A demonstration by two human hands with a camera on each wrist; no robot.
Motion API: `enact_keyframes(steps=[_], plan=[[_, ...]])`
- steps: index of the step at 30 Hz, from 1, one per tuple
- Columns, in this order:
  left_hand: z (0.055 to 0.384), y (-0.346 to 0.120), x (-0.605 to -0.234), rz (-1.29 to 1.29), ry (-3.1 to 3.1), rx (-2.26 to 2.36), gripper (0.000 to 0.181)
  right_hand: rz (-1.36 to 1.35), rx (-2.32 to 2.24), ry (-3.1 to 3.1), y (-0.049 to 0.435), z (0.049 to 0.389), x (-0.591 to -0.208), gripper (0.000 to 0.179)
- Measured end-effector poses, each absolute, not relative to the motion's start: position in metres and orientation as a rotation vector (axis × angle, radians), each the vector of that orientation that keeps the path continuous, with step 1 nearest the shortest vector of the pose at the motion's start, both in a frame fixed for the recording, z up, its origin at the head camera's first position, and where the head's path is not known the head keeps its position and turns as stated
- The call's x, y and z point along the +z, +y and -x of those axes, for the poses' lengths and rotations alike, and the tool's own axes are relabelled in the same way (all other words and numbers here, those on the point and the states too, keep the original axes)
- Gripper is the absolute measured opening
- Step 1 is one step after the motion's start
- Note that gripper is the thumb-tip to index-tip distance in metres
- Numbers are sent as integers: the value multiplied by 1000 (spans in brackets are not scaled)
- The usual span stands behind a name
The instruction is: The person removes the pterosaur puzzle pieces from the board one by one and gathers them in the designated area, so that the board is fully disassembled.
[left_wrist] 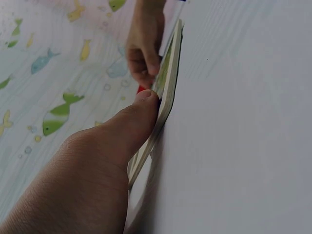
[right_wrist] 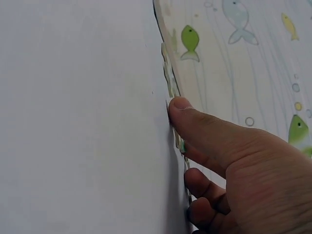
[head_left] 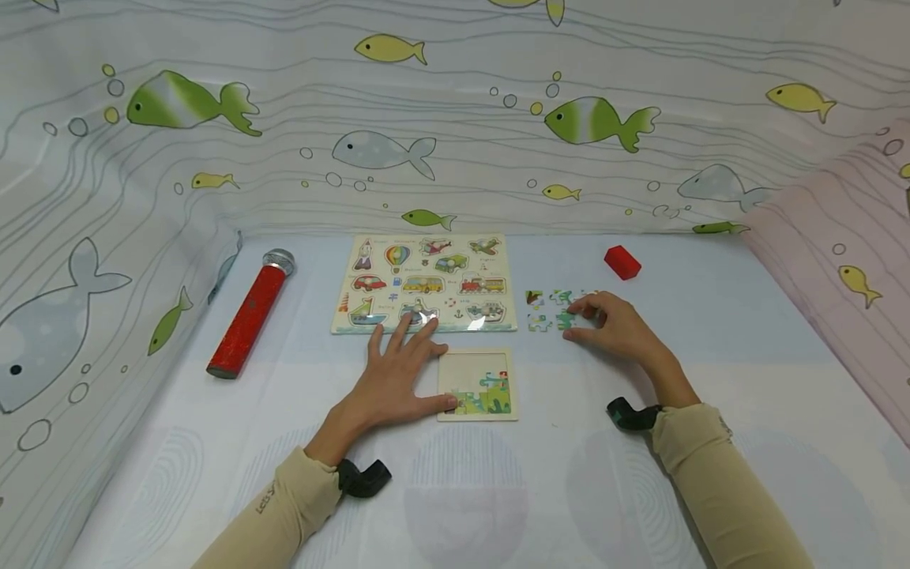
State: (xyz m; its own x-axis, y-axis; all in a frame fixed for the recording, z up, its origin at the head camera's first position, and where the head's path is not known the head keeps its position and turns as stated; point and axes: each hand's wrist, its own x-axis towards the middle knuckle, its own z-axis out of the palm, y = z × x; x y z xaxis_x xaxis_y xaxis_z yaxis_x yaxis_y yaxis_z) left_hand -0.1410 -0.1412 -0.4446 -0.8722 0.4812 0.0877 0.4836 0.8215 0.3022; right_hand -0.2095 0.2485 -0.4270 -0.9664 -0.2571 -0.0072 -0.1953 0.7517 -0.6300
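Note:
My left hand (head_left: 389,383) is spread flat, its thumb resting on the left edge of the small wooden puzzle tray (head_left: 462,363). Its longer fingertips reach the lower edge of the vehicle puzzle board (head_left: 398,304). Green jigsaw pieces (head_left: 500,401) fill the tray's lower part and right side. In the left wrist view the thumb (left_wrist: 139,114) lies on the tray's rim. To the right of the board, my right hand (head_left: 614,325) pinches a jigsaw piece (head_left: 565,321) between thumb and fingers among several loose ones (head_left: 538,322). That hand partly hides the loose pieces.
A red toy microphone (head_left: 250,320) with a silver head lies at the left. At the back right sits a red block (head_left: 622,262). Fish-print cloth (head_left: 469,95) rises behind and at both sides of the table (head_left: 476,506).

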Motion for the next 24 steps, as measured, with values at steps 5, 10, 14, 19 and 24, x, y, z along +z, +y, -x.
enact_keyframes(steps=[5, 10, 14, 19, 24], plan=[[142, -142, -445, 784, -3007, -490, 83, 335, -1012, 2845, 250, 211, -423, 39], [142, -142, -444, 782, -3028, -481, 86, 328, -1029, 2861, 249, 211, -418, 32], [143, -142, -444, 782, -3035, -476, 86, 416, -1065, 2853, 238, 210, -413, 28], [143, -142, -443, 781, -3035, -496, 85, 686, -1056, 2751, 211, 199, -407, 34], [143, -141, -443, 777, -3038, -496, 85, 851, -963, 2604, 179, 184, -404, 42]])
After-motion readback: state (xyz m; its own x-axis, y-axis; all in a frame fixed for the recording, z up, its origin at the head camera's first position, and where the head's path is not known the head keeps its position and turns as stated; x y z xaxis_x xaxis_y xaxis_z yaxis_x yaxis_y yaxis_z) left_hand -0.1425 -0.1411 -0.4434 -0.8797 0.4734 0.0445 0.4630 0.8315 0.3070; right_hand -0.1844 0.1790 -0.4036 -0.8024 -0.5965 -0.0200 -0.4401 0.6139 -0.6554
